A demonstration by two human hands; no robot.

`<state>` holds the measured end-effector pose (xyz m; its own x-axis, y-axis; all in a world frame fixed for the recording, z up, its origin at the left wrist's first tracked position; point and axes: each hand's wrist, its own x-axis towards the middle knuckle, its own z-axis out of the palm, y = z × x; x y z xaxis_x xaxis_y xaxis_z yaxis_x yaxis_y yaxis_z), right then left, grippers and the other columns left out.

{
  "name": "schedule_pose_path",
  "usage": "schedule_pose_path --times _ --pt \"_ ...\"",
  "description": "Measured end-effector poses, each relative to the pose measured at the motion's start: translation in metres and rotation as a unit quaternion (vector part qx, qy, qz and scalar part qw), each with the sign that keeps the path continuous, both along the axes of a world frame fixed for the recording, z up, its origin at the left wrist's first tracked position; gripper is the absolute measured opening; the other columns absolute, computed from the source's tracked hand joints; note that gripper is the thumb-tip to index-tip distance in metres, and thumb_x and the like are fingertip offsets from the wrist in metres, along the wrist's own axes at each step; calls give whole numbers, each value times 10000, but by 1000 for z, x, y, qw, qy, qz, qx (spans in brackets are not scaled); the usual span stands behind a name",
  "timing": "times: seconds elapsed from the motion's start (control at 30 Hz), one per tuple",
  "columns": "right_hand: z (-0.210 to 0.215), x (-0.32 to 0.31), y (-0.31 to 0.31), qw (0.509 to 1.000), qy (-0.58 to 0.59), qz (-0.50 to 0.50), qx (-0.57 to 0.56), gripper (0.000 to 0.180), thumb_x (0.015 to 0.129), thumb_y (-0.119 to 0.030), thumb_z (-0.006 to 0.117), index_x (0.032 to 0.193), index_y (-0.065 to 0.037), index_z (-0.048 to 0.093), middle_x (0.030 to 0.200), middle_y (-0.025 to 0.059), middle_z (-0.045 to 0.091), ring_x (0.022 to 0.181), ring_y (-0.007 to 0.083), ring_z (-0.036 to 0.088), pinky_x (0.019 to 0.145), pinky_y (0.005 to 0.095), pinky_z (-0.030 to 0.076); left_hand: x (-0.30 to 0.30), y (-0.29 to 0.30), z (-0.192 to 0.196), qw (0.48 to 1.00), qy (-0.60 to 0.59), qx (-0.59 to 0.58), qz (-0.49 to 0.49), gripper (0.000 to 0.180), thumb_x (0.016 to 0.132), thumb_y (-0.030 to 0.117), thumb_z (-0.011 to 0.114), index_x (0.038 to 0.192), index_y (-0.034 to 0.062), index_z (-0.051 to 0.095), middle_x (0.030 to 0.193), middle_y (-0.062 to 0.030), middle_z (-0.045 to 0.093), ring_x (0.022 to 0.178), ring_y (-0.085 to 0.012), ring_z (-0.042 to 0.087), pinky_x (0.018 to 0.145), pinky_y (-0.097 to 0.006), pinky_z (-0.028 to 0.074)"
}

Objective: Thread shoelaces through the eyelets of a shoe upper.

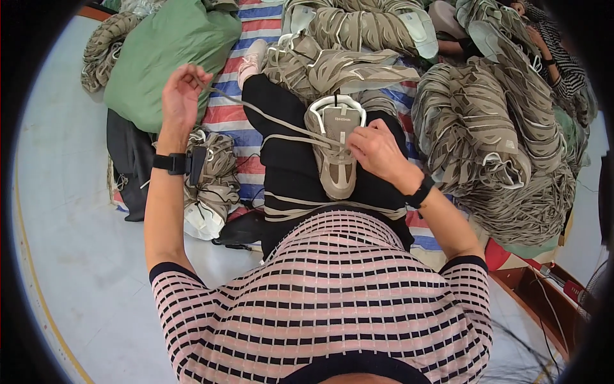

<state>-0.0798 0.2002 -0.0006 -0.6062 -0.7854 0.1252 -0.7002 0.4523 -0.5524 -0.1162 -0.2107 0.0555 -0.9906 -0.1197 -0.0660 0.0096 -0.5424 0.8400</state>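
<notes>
A taupe shoe upper (339,176) with a white-lined collar lies across my lap, its toe pointing toward me. My left hand (183,96) is raised at the left, fingers closed on a flat taupe shoelace (268,117). That lace runs taut from the hand down to the eyelets of the upper. At the right side of the upper, my right hand (378,150) pinches at the lacing near the tongue; its fingertips hide what exactly lies between them. More laces (300,206) are draped over my black-trousered thighs.
Bundled shoe uppers (473,121) are heaped at the right, above a mass of loose laces (531,208). Further uppers (358,29) lie beyond my knees on a striped sheet (252,29). A green sack (163,61) stands left. Another person's arm (540,43) shows at the far right.
</notes>
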Motion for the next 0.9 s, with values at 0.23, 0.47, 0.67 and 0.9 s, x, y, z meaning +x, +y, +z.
schedule_pose_path --times 0.23,0.47,0.67,0.9 --pt "-19 0 5 970 237 -30 45 218 701 -121 645 875 -81 520 715 38 497 672 194 538 679 326 380 14 84 -18 737 157 -655 -57 124 799 73 620 917 56 589 889 -87 560 872 -260 557 785 -340 449" --pt "-25 11 15 977 200 -69 12 212 680 -78 640 863 -87 534 678 17 512 632 185 529 665 331 382 45 165 -41 682 262 -671 -129 220 707 22 654 915 53 590 1007 -123 513 939 -314 501 806 -383 437" --pt "-25 26 23 982 -50 -173 -61 219 710 -43 631 911 -81 552 799 44 591 722 212 583 715 332 386 48 201 -56 586 318 -721 -190 218 716 157 686 869 61 564 998 -104 484 981 -294 462 880 -420 375" --pt "-25 26 30 990 -41 -121 -67 293 707 -41 655 977 -76 547 833 53 600 743 230 587 759 329 394 41 212 -58 540 330 -740 -229 277 687 207 712 847 39 562 956 -110 482 972 -290 465 907 -424 348"
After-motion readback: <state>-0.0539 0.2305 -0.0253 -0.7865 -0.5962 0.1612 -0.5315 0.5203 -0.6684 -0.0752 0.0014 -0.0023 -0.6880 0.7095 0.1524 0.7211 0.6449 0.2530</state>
